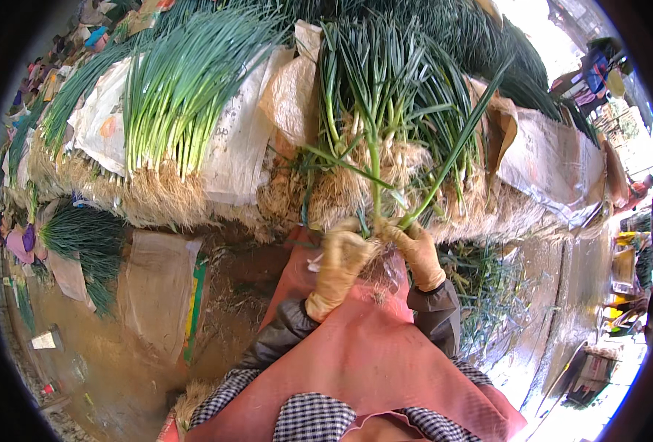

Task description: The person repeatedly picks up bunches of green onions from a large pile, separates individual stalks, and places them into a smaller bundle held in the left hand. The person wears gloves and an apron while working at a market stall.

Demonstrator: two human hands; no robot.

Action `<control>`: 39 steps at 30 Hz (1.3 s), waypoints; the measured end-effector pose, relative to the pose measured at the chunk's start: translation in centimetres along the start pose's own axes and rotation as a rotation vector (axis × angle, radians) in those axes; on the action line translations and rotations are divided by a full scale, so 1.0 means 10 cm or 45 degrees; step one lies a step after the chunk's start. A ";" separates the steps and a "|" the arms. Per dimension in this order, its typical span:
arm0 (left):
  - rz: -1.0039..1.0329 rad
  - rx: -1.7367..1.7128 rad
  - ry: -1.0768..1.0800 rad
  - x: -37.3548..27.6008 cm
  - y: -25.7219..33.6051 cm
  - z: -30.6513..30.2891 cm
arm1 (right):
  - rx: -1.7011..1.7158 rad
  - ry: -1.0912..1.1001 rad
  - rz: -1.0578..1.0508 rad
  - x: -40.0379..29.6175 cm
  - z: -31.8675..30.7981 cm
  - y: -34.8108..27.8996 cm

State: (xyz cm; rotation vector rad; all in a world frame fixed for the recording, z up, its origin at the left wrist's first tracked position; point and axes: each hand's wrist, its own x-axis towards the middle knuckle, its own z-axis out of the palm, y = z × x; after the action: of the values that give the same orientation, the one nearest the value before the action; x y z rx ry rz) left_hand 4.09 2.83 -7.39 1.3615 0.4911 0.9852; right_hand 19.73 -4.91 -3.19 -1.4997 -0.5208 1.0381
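Both my hands wear tan gloves and meet above the red apron (354,353). My right hand (419,253) pinches a scallion (374,166) near its base, with one long leaf slanting off to the upper right. Its pale roots (380,271) hang between my hands. Motion blurs my left hand (342,265), whose curled fingers reach the stem base from the left; whether they grip it cannot be made out. Just beyond lies a loose heap of rooted scallions (379,83). Further left, a neat bundle of scallions (174,116) rests on white woven sacking (238,127), roots towards me.
More scallions (503,50) are piled along the back. A woven sack (553,154) covers the pile at right. Leaf scraps (486,287) litter the wet floor at right. At left are a beige sack (158,293) and a scallion bundle (86,243).
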 end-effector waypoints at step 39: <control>-0.437 -0.274 -0.087 -0.27 -0.28 0.01 | -0.971 0.217 -0.383 -0.19 0.40 0.15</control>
State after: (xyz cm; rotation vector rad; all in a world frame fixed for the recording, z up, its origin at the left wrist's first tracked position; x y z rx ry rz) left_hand 3.61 0.83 -10.69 1.0708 0.5308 0.6862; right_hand 15.07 -4.59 -3.73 -2.0626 -1.0585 0.4735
